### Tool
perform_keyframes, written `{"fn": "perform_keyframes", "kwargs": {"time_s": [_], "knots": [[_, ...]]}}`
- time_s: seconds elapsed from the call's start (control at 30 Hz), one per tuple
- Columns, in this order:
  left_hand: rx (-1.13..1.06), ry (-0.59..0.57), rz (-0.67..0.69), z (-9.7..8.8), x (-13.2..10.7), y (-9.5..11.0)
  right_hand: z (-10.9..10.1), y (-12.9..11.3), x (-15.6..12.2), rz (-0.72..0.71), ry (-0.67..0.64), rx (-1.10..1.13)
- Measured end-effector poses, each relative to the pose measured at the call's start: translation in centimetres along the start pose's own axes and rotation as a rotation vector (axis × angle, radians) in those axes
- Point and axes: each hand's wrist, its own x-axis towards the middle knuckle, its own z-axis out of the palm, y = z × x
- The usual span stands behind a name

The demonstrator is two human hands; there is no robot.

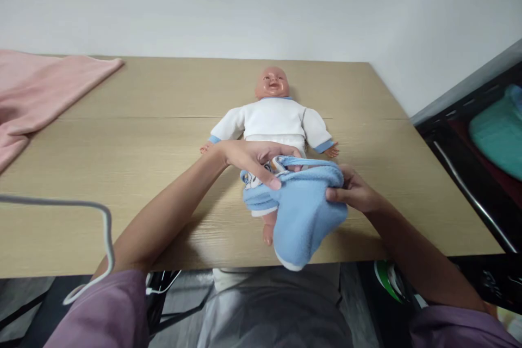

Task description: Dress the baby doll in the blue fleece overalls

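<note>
A baby doll (274, 119) lies on its back on the table, its head toward the wall, in a white long-sleeved top with blue cuffs. Blue pants (306, 212) with white hems are drawn partly over its legs; one bare foot (268, 232) sticks out of a leg opening. My left hand (265, 160) is closed on the waistband, thumb over the blue cloth. On the other side of the waistband, my right hand (354, 190) pinches the fabric and holds it stretched. The doll's other foot is hidden inside the second pant leg.
A pink cloth (44, 92) lies at the table's left end. A white cable (61, 202) hangs in front at the left. To the right stands a dark rack (460, 163) with a teal item (499, 130). The wooden table's (171, 87) near edge is close to my body.
</note>
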Motion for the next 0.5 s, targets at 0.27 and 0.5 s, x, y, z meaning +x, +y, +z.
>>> {"fn": "perform_keyframes", "kwargs": {"time_s": [0.27,0.5], "knots": [[0.193,0.006,-0.092,-0.5,0.5,-1.0,0.8,2.0,0.7,-0.007,0.255,0.232],[0.128,0.170,0.018,-0.5,0.2,-1.3,-0.3,1.4,0.7,0.003,-0.101,-0.026]]}}
